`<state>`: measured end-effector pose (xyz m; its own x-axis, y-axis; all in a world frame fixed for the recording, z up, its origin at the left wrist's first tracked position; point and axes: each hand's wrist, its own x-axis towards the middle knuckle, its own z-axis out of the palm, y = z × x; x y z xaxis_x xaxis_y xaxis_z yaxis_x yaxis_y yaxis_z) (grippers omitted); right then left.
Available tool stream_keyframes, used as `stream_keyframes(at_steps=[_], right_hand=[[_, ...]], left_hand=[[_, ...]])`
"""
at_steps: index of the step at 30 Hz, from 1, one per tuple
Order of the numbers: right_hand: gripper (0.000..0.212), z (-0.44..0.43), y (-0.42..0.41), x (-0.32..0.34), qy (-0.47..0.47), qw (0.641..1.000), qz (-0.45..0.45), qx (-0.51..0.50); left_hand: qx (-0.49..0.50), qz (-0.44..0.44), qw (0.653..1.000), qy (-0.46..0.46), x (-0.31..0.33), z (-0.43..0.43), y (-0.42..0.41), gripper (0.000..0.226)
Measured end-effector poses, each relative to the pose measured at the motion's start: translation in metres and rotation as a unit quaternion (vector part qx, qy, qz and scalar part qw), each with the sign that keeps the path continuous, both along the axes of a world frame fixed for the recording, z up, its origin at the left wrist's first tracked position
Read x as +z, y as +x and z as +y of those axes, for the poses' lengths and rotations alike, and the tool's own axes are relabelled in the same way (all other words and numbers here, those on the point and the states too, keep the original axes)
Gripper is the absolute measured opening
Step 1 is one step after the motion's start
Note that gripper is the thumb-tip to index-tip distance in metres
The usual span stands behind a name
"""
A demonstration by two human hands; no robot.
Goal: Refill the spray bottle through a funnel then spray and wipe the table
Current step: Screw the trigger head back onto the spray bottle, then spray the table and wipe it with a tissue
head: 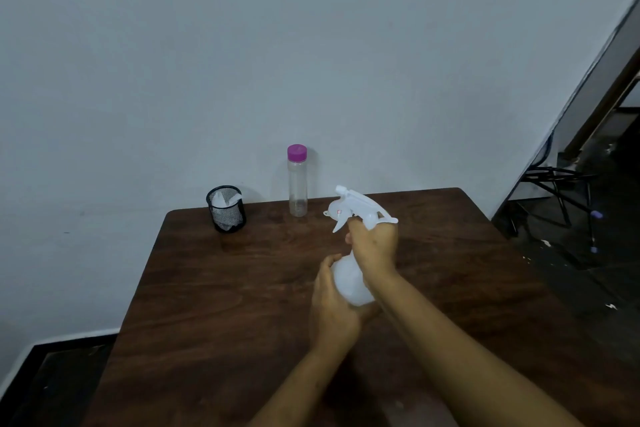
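A white spray bottle point(349, 279) is held over the middle of the dark wooden table point(214, 305). My left hand point(334, 302) wraps the bottle's round body from below. My right hand point(374, 248) grips its neck just under the white trigger head point(356, 206), whose nozzle points left and away. A clear water bottle with a purple cap point(297, 180) stands upright at the table's far edge and looks almost empty. A black mesh cup point(225, 208) with a white cloth or tissue in it stands to the left of the water bottle. I see no funnel.
The table's far edge meets a plain pale wall. Dark floor drops off to the right, where a black metal frame point(554, 191) stands by a doorway. The floor also shows at the lower left beyond the table's left edge.
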<state>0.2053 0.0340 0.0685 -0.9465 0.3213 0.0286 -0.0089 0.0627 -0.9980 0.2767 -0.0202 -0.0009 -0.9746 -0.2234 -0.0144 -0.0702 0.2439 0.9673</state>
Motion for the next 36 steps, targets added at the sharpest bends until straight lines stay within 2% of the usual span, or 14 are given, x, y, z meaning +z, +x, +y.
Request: stream_keyframes(at_steps=[3,5,8,11,14,18,21,28,32,36], right_hand=[[0.028,-0.004,0.003,-0.005,0.050,0.997,0.029,-0.051],[0.026,-0.001,0.006,-0.002,0.075,0.996,0.026,-0.036],[0.030,0.014,0.007,0.014,0.034,0.994,-0.011,0.107],[0.050,0.033,0.006,0.031,-0.042,0.956,-0.050,0.287],[0.060,0.043,0.003,0.039,-0.126,0.926,-0.041,0.352],[0.056,0.032,0.005,0.037,-0.087,0.962,-0.049,0.256],[0.053,0.021,0.009,0.023,-0.039,0.983,-0.016,0.180],[0.041,0.002,0.007,-0.001,-0.001,0.999,0.027,0.031],[0.046,0.002,0.005,-0.003,0.042,0.998,0.014,0.034],[0.074,0.005,-0.001,-0.008,0.127,0.980,-0.028,0.150]], left_hand=[[0.004,-0.020,1.000,-0.014,0.000,0.007,0.004,0.104],[-0.013,-0.037,0.999,-0.012,0.004,0.007,0.002,0.104],[-0.041,-0.027,0.999,0.004,0.012,-0.004,-0.003,0.089],[-0.135,-0.025,0.990,0.024,0.020,-0.024,-0.007,0.076],[-0.191,-0.035,0.981,0.019,0.028,-0.031,-0.010,0.078],[-0.160,-0.017,0.987,0.001,0.029,-0.025,-0.006,0.085],[-0.108,-0.004,0.994,-0.024,0.022,-0.020,0.000,0.088],[-0.038,-0.032,0.998,-0.042,0.010,-0.011,0.011,0.096],[-0.049,-0.045,0.997,-0.031,0.009,-0.014,0.008,0.098],[-0.086,-0.052,0.995,0.004,0.007,-0.033,0.003,0.084]])
